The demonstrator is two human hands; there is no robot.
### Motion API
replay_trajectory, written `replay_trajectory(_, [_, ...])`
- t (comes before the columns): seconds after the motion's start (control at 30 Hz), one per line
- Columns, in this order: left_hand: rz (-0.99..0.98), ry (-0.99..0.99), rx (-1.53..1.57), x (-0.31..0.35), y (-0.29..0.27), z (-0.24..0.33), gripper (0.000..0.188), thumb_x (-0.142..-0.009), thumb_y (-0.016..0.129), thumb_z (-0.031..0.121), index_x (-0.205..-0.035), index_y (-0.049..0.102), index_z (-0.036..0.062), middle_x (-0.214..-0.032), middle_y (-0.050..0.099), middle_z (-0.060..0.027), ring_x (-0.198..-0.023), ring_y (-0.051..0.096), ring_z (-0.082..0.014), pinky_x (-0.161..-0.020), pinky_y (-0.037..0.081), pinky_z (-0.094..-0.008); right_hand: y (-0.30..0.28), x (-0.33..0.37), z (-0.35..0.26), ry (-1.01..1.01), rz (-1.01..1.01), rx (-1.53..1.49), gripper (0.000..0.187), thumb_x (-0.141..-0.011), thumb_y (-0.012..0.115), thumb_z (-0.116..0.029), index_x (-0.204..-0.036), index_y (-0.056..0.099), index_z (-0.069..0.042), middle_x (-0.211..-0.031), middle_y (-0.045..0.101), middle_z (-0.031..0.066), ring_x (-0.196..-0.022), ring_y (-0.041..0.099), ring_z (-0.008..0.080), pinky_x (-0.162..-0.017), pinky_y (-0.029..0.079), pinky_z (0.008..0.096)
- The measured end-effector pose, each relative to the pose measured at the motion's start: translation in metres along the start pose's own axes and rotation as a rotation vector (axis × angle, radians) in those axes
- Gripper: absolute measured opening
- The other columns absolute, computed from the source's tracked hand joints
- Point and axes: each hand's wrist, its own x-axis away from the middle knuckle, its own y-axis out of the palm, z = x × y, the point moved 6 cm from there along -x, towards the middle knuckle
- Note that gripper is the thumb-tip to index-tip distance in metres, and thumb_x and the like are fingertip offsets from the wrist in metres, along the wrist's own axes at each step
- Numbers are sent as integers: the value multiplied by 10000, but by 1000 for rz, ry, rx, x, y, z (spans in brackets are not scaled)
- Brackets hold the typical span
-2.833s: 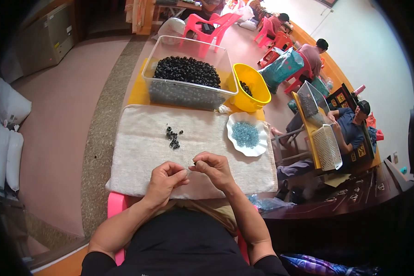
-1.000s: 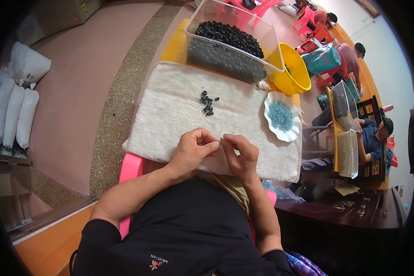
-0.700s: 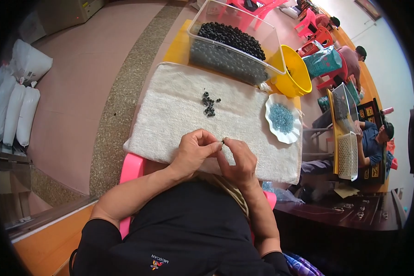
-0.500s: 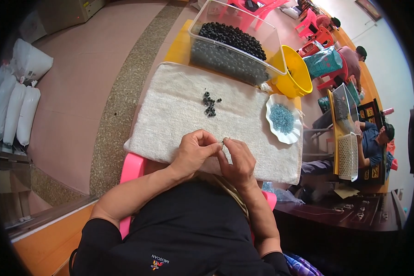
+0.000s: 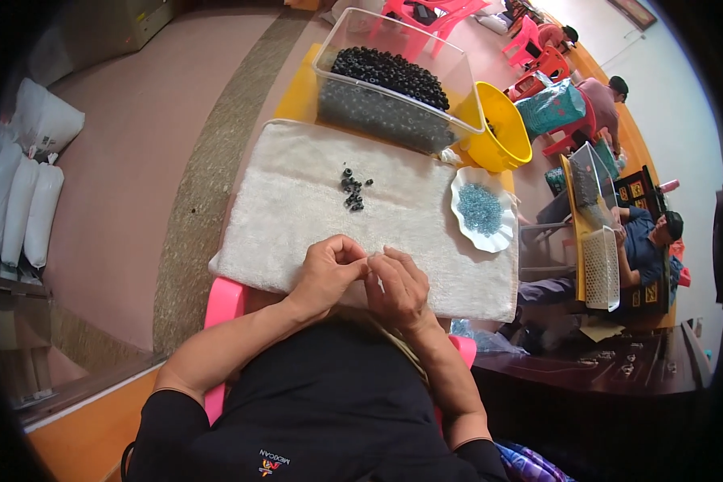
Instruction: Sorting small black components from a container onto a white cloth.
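Observation:
My left hand [image 5: 329, 269] and my right hand [image 5: 398, 289] meet over the near edge of a white towel [image 5: 281, 189]. Fingertips of both are pinched together, and whatever is between them is too small and covered to make out. Beyond my hands, a small heap of black ring-like pieces [image 5: 352, 191] lies on the towel. Right of it, a white scalloped dish [image 5: 502, 237] holds many tiny pale-blue pieces [image 5: 480, 209].
A clear plastic bin [image 5: 394, 132] full of black pieces stands at the table's far side, beside a yellow bucket [image 5: 510, 132]. White sacks [image 5: 44, 213] lean at far left. A co-worker [image 5: 647, 241] sits at right near a white basket [image 5: 599, 269].
The view has shifted slightly. My right hand has turned and drawn closer over the left fingertips; the small dark piece visible between them earlier is now hidden.

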Motion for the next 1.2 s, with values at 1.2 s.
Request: replay_trajectory(1.2, [-57, -68, 3, 2, 3, 1, 156, -914, 657, 73, -1033, 612, -16, -908, 664, -66, -802, 629, -101, -726, 524, -241, 11, -45, 121, 497, -247, -267, 166, -793, 717, 24, -954, 675, 14, -929, 672, 76, -649, 587, 105, -604, 479, 241])
